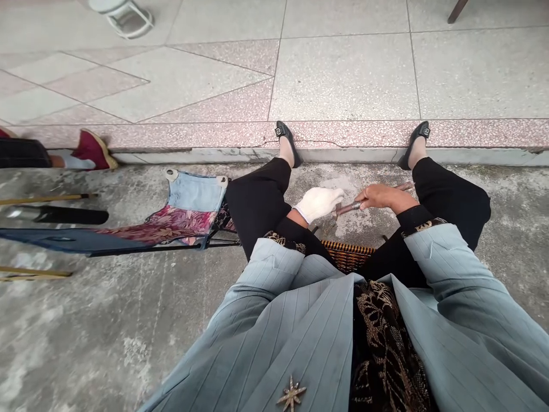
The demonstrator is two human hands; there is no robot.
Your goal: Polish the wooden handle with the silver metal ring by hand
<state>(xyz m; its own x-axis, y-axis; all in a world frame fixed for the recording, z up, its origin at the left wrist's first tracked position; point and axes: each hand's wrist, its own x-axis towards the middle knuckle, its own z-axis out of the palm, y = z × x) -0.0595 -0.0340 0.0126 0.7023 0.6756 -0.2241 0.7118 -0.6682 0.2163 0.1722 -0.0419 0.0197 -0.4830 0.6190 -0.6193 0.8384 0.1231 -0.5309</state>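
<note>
My left hand, in a white knitted glove, is held between my knees with its fingers curled together. Whatever those fingers grip, if anything, is hidden. Close on its right, my bare right hand is wrapped round a brown stick-like handle with a greyish band near its left end. That left end lies just beside the gloved fingertips; I cannot tell whether they touch. The other end of the handle sticks out past my right hand toward my right knee. What kind of tool it belongs to does not show.
I sit on a woven seat, feet on a low tiled step. To the left are a fabric folding chair, a dark cylinder, yellowish poles and another person's red shoe. A white stool stands at far left.
</note>
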